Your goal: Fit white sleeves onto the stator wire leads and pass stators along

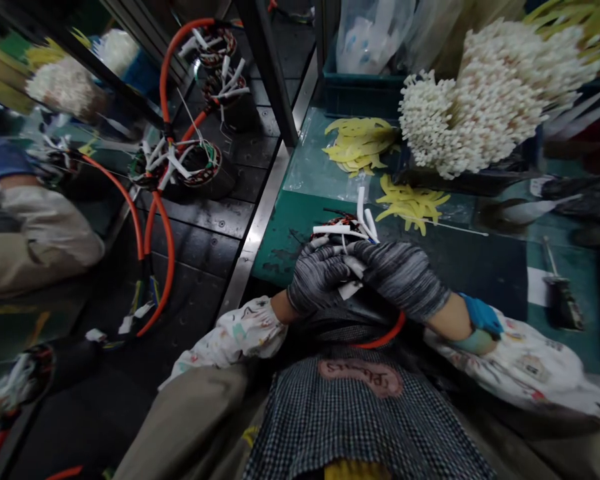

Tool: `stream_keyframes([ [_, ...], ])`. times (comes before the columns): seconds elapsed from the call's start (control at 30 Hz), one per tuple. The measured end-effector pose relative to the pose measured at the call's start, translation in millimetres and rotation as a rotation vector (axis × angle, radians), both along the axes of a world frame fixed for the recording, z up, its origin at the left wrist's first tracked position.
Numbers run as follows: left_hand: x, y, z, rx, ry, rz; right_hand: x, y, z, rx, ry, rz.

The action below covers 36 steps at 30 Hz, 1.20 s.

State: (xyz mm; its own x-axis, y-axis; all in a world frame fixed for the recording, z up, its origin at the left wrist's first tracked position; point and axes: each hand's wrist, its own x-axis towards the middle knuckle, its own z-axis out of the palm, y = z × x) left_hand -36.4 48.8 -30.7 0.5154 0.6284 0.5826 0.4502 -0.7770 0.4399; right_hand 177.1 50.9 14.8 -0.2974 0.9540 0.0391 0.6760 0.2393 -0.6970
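At the near edge of the green table, my two hands meet in striped grey gloves in front of a wire-wound motor stator [341, 221]. My left hand [317, 275] has its fingers closed at a white sleeve [354, 267] on the stator's leads. Pinched from the other side, the same sleeve sits under the fingertips of my right hand [404, 275]. More white tubes [331, 229] stick out above the fingers. An orange cable [387, 335] curves below, over my lap. My hands hide much of the stator and the exact pinch point.
Yellow strips [361, 143] lie in piles behind the stator. A heap of thin white tubes [480, 100] stands at the back right, with a screwdriver-like tool [563, 297] nearer. Left, a conveyor [210, 233] carries stators [200, 167] with orange cables; a co-worker's sleeve [50, 220] is beyond.
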Motion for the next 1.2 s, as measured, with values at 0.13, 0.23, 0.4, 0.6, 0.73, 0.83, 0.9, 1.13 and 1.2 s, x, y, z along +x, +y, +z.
stream_keyframes([
  [0.13,0.6,1.4,-2.7,0.057,0.049,0.032,-0.1,2.9,14.0,-0.04,0.339,-0.041],
  [0.23,1.2,1.9,-6.0,0.105,0.03,0.047,7.0,3.2,23.4,-0.189,0.47,0.054],
  [0.4,2.7,0.9,-3.2,0.025,-0.011,-0.002,17.6,5.2,21.7,-0.233,0.446,-0.006],
  [0.6,3.5,0.7,2.1,0.051,-0.009,0.035,16.6,4.6,12.9,-0.196,0.417,0.006],
  [0.73,0.3,0.3,-2.9,-0.005,0.09,0.036,15.9,1.4,5.5,-0.121,0.4,-0.009],
  [0.83,-1.6,-0.6,-4.3,-0.043,0.116,0.032,18.9,-2.8,-3.7,-0.046,0.406,0.07],
  [0.9,-1.8,-1.4,-2.5,-0.065,0.102,0.018,21.5,-7.5,-9.8,-0.035,0.39,0.157],
  [1.13,6.2,-4.6,-6.1,-0.099,0.015,-0.001,44.4,-43.8,-52.6,-0.04,0.274,0.138],
  [1.2,8.4,-2.3,-15.5,-0.09,0.016,0.027,56.7,-51.3,-75.0,-0.056,0.318,0.273],
])
